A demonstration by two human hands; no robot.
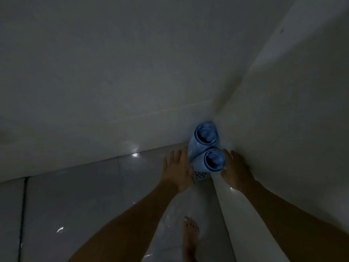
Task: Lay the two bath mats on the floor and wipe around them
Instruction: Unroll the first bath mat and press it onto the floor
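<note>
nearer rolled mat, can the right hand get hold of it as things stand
Probably yes. The right hand is already beside the nearer rolled mat, fingers straight, with nothing between them; the wall close behind leaves little room.

Two blue bath mats stand rolled up on end in the corner where the walls meet the floor. The far bath mat (205, 136) leans in the corner; the near bath mat (214, 161) touches it in front. Their surface looks faintly dotted, though the dim light blurs it.

rolled mats (206, 148) upright in corner, between hands
</note>
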